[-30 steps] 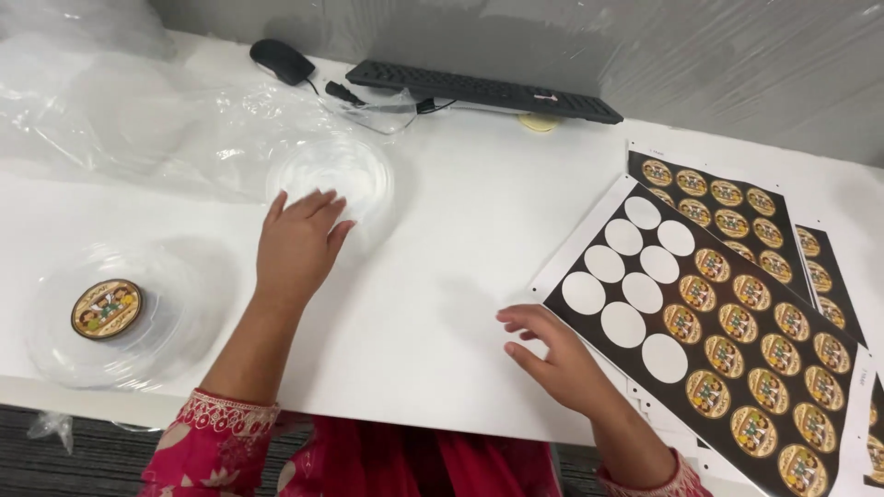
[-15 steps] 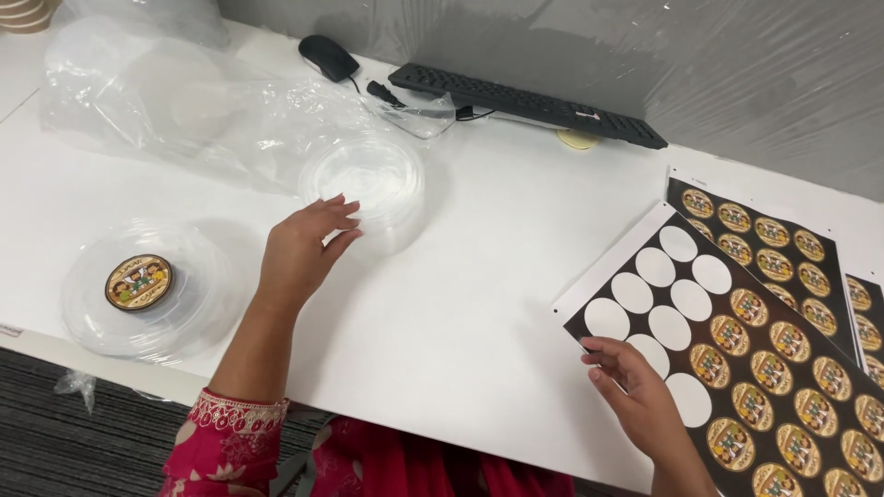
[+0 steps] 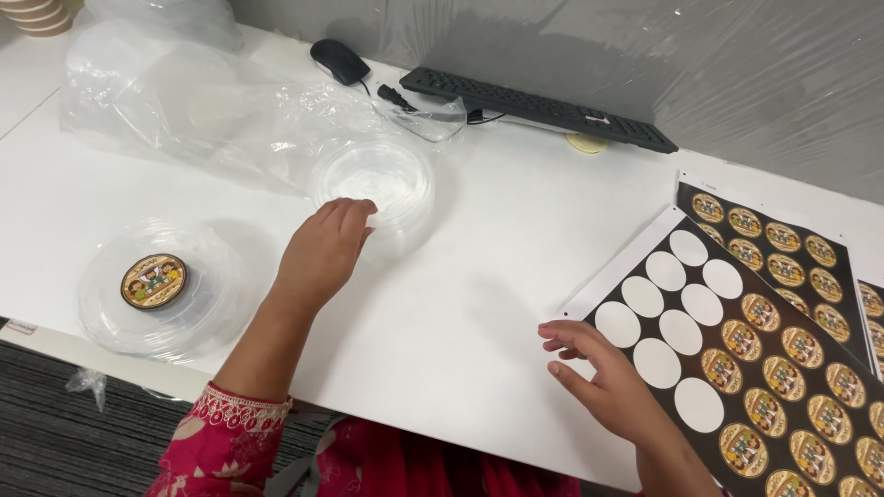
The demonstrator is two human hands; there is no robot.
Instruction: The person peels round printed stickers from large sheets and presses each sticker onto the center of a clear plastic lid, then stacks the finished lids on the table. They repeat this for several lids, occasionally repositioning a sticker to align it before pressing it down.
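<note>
The left hand (image 3: 322, 253) is stretched forward, fingers loosely curled and empty, tips touching the stack of clear lids (image 3: 373, 184) mid-table; the right hand (image 3: 603, 373), fingers spread, is laid on one sticker sheet (image 3: 737, 368), eight stickers gone

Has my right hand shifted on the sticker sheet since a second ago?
Yes. The right hand slid from the sticker sheet's blank circles towards its near-left corner.

Setting: office workstation. Evidence: white table (image 3: 479, 304) with black keyboard (image 3: 539, 108) and mouse (image 3: 339, 61), grey partition wall (image 3: 552, 37), dark carpet floor (image 3: 64, 442).
</note>
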